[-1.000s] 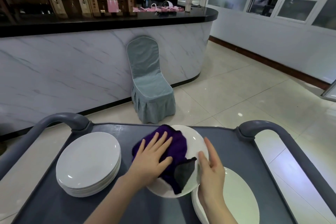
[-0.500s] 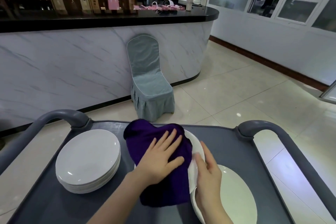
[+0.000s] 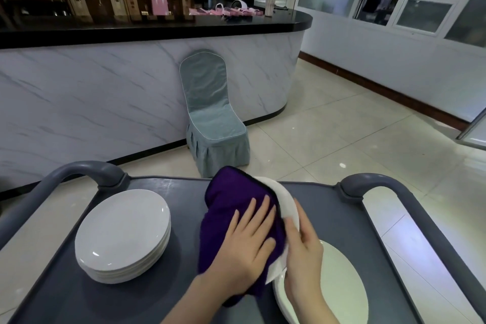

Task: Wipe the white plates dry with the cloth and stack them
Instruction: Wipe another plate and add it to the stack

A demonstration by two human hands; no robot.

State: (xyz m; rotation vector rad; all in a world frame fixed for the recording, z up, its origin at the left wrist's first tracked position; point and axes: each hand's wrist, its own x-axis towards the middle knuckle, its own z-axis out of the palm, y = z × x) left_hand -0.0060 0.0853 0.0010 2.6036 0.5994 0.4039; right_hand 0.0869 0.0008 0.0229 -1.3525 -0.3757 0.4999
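As my right hand grips the plate on edge, rim pointing away, my flat left hand presses the cloth. It stands steeper than before.

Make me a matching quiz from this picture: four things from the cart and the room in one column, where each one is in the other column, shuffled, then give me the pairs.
Column one
1. purple cloth
2. tall plate stack
3. tilted plate
4. covered chair

Column two
A. against the marble counter
B. gripped at its rim by the right hand
C. flat on the left side of the cart
D. pressed under the left hand

Pairs: 1-D, 2-C, 3-B, 4-A
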